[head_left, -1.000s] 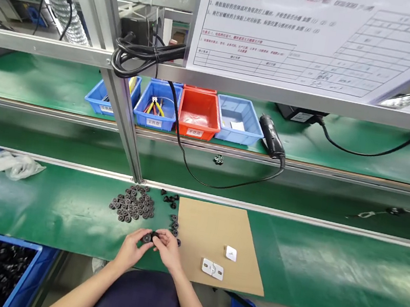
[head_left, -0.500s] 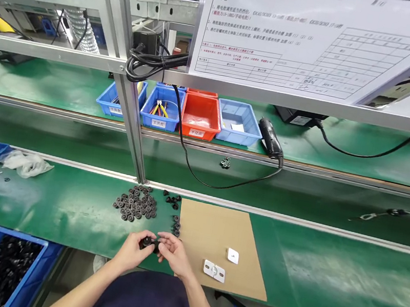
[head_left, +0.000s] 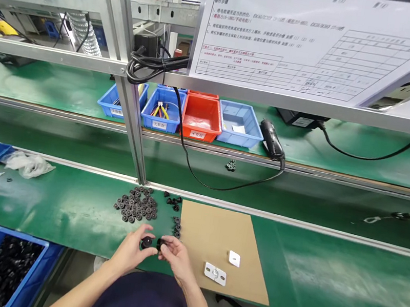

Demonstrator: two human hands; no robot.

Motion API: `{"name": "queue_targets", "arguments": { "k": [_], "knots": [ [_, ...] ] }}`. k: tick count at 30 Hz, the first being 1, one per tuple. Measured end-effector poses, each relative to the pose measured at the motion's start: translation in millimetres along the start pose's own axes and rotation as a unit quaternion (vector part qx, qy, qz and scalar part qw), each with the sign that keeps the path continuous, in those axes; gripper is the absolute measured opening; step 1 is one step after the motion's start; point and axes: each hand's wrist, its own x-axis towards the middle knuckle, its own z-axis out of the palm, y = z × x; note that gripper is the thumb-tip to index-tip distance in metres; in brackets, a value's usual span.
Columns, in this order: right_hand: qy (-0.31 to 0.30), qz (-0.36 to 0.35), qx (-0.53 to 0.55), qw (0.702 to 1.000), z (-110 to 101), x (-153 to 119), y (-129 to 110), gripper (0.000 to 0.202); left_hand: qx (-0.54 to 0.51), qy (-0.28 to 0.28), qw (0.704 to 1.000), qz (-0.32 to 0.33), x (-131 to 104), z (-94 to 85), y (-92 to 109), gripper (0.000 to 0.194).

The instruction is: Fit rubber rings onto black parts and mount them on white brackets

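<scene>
Green worktop (head_left: pixel 325 276) carries a brown cardboard sheet (head_left: pixel 215 233). Dark round parts (head_left: pixel 134 213) lie clustered left of the sheet. Left hand (head_left: pixel 130 249): left of the sheet, thumb and forefinger spread. Right hand (head_left: pixel 177 259): over the sheet's left edge, fingers pinching a black piece (head_left: pixel 160 244). Left hand's black round part (head_left: pixel 146 242): left of the sheet, grip undeterminable.

Black parts (head_left: pixel 146 242), dark grey discs (head_left: pixel 130 203), plain tan board (head_left: pixel 211 232), green tabletop (head_left: pixel 310 274), red bin (head_left: pixel 202 118)
</scene>
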Motion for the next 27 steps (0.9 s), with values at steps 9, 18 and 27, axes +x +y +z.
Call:
{"name": "queue_targets", "arguments": {
  "k": [9,18,27],
  "knots": [
    [-0.017,-0.144,-0.211,0.967,17,-17,-59,0.027,-0.081,-0.019,0.996,0.02,3,-0.7,-9,0.043],
    [-0.019,-0.196,-0.257,0.946,25,-19,-73,0.025,-0.103,-0.069,0.988,0.09,-2,-8.1,6,0.053],
    [-0.013,-0.208,-0.279,0.937,20,-23,-76,0.024,-0.118,-0.056,0.99,0.053,0,-14.3,15,0.025]
  ]
}}
